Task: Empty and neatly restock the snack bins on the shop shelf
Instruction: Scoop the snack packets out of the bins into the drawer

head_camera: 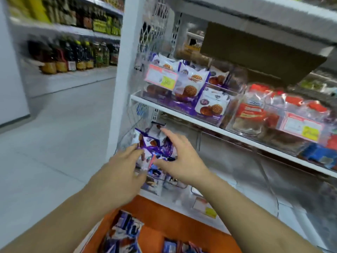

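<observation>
Snack packets (155, 143) stand jumbled, tilted every way, between both hands.

Purple-and-white packets (155, 143) between the fingers (133, 148); above them, a white shelf (182, 114); below, an orange tray (164, 216).

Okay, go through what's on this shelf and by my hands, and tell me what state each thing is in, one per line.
Left hand: open, fingers on the purple packets.
Right hand: open, fingers spread over the same packets.
Lower clear bin: part full of jumbled purple snack packets.
Upper clear bin: stocked with purple cookie packs, roughly upright.
Red-pack bin: full.
Orange crate: holds loose packets.
</observation>
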